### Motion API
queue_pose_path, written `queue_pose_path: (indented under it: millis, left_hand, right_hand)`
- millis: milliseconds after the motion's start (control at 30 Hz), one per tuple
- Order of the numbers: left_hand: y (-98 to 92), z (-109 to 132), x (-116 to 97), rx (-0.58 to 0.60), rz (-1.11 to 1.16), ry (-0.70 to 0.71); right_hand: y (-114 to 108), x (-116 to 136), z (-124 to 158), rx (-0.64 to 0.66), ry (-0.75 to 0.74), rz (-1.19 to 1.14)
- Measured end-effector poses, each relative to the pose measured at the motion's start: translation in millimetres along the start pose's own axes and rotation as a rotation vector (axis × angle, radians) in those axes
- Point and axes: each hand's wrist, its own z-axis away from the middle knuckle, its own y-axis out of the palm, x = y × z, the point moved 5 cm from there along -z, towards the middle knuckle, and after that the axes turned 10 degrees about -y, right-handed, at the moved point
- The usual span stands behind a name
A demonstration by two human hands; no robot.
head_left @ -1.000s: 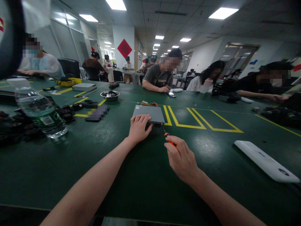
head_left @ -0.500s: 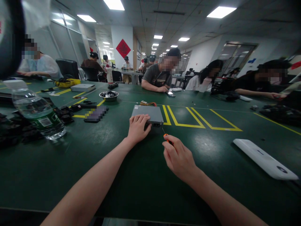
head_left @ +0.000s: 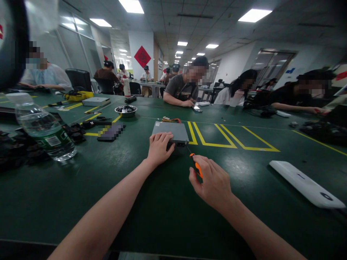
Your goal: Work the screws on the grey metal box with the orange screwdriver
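Observation:
A grey metal computer power supply [head_left: 175, 133] lies on the green table, its bundle of coloured wires [head_left: 170, 120] at the far side. Across its near left part rests my left hand [head_left: 161, 147], fingers on the top and thumb against the near face, gripping it. My right hand [head_left: 213, 178] holds a screwdriver [head_left: 198, 169] with an orange and black handle. The screwdriver's thin shaft points at the near right corner of the power supply; whether the tip sits in a screw is too small to tell. The right thumb stands a little away from the handle.
A water bottle [head_left: 45, 131] stands at the left near dark parts, with a phone [head_left: 111, 132] and a metal bowl [head_left: 125, 111] of small items beyond. A white device [head_left: 306, 184] lies at the right. Yellow tape [head_left: 217, 145] marks the table [head_left: 162, 213]. Several people sit around.
My right hand has shifted slightly right and its thumb has moved off the screwdriver handle, showing more of the orange. My left hand and the power supply stay in place.

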Motion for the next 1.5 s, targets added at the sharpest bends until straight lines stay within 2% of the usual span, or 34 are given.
queue_pose_path:
  millis: [133, 333, 533, 700, 800, 1000, 1200, 1367, 1500]
  left_hand:
    - [0.3, 0, 0, 0.001, -0.006, -0.001]
    - [-0.2, 1, 0, 0.007, -0.011, 0.003]
    - [0.8, 1, 0, 0.006, -0.006, 0.004]
    - [1.0, 1, 0, -0.003, -0.014, 0.008]
    - [0.7, 1, 0, -0.010, -0.014, 0.009]
    - [0.5, 0, 0, -0.011, -0.025, 0.011]
    - [0.5, 0, 0, -0.015, -0.017, 0.006]
    - [0.6, 0, 1, -0.023, -0.020, 0.012]
    - [1.2, 0, 1, -0.021, -0.027, 0.016]
  right_hand:
    - [-3, -9, -1, -0.001, 0.084, 0.074]
    - [2, 6, -3, 0.047, -0.045, 0.012]
    - [-4, -9, -1, 0.022, 0.136, 0.040]
    - [0, 7, -3, 0.083, -0.001, 0.030]
    - [2, 11, -5, 0.122, -0.017, -0.015]
    - [-5, -8, -4, 0.075, 0.149, 0.051]
    - [-2, -1, -4, 0.061, 0.020, 0.009]
    - [-4, -6, -3, 0.049, 0.072, -0.006]
    - [-6, -15, -1, 0.086, 0.185, 0.090]
